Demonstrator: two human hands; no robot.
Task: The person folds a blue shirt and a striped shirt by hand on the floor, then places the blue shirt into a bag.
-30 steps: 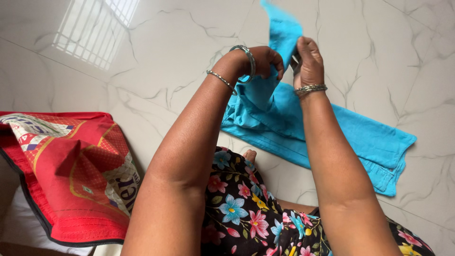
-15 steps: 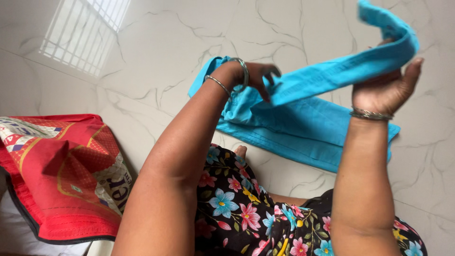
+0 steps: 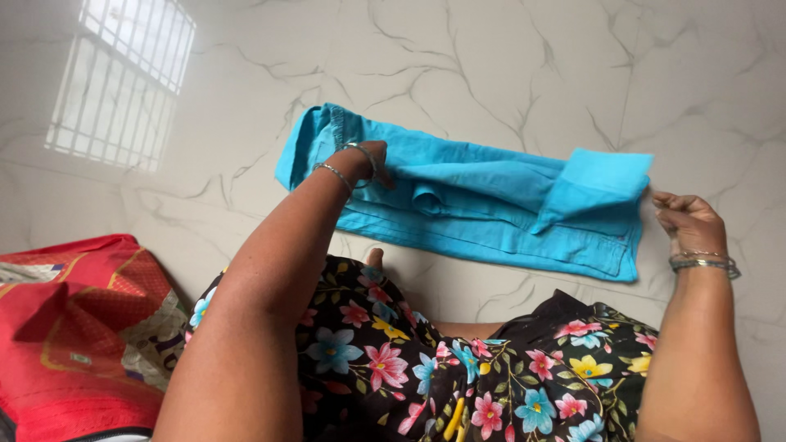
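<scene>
A bright blue garment (image 3: pixel 483 209) lies folded in a long strip on the white marble floor (image 3: pixel 491 65). My left hand (image 3: pixel 370 162) presses down on its left part, fingers on the cloth. My right hand (image 3: pixel 688 221) is at the strip's right end, fingertips touching the corner of a folded-over flap (image 3: pixel 602 180). Both wrists carry metal bangles. My lap, in a black dress with a flower print (image 3: pixel 442 368), is just below the garment.
A red woven bag (image 3: pixel 74 336) with patterned print lies on the floor at the lower left. A window's bright reflection (image 3: pixel 123 82) shows on the floor at the upper left.
My right hand swung the lifted end of the blue garment out to the right and laid it down as a flap. My left hand lowered onto the cloth.
</scene>
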